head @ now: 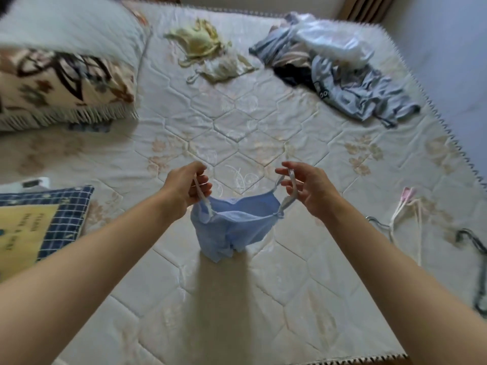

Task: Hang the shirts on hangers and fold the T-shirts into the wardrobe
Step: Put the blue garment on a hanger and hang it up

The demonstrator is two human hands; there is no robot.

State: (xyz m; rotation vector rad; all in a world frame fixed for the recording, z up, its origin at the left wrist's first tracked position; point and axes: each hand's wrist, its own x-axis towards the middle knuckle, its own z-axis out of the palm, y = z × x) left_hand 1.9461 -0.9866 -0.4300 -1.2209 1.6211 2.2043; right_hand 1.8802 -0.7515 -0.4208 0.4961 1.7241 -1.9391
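A small light-blue strappy top (234, 227) hangs in the air above the quilted mattress (237, 122). My left hand (185, 189) grips its left strap with curled fingers. My right hand (307, 189) pinches the right strap between thumb and fingers, the other fingers spread. The top's lower edge hangs just above the bed. Farther back lie a yellow garment (200, 40), a cream one (224, 68) and a heap of blue, white and dark clothes (334, 67). A white-and-pink hanger (403, 204) and a dark hanger (474, 246) lie on the bed at the right.
A patterned folded blanket with fringe (60, 85) and a white pillow (66, 25) lie at the back left. A blue-checked cushion with a yellow panel (37, 227) sits at the left edge. The bed's front edge (342, 360) runs along the bottom; a blue-grey wall (453, 48) stands to the right.
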